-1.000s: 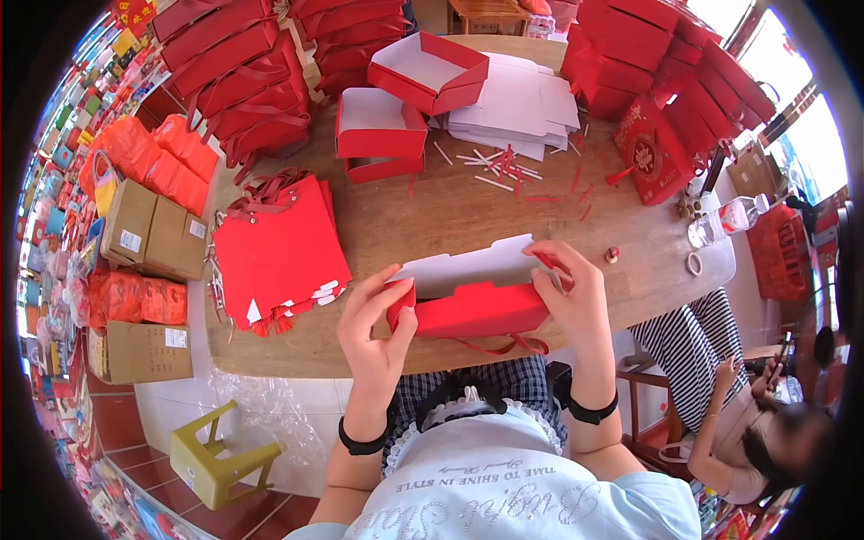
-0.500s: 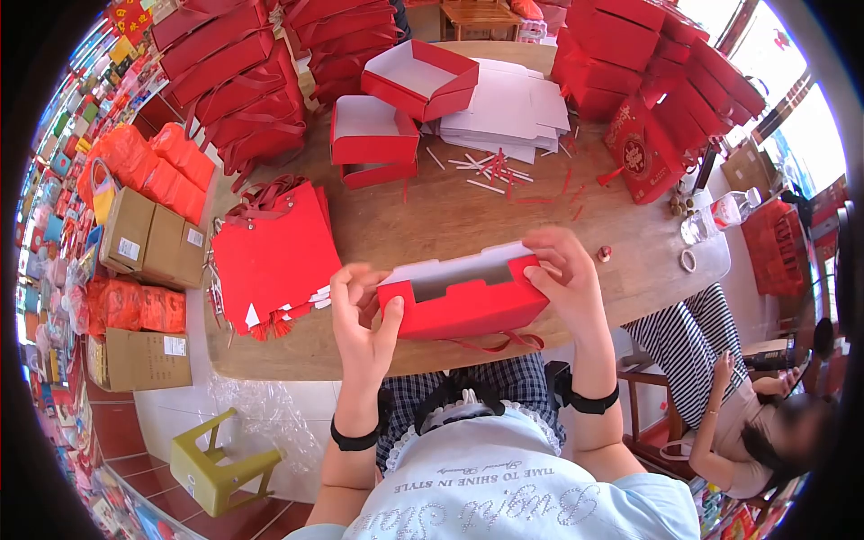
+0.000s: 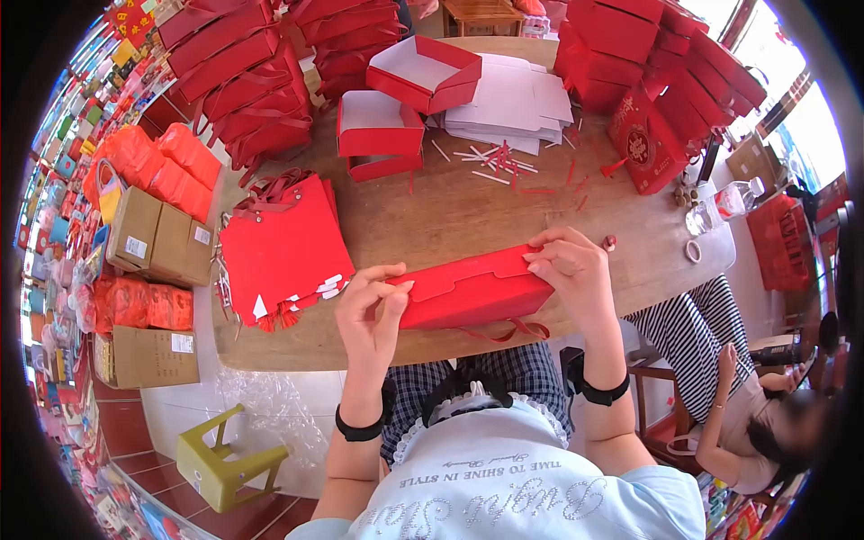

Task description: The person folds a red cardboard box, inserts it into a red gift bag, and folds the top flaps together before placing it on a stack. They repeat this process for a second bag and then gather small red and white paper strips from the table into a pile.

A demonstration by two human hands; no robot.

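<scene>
A red cardboard gift box lies at the table's near edge, in front of my body. Its long flap is folded over the top, with the tab lying along the front panel. My left hand pinches the left end of the flap between thumb and fingers. At the right end, my right hand grips the top corner the same way. A red ribbon handle hangs from the box's near side.
Flat red box sheets with ribbons are piled at the left. Open red trays, white card sheets and paper strips lie further back. Stacked red boxes flank the table. A seated person is at the right; a green stool stands left.
The raised flap, with its white inner side showing, has come down over the box opening. Both hands have moved with it and now press at the top corners.
</scene>
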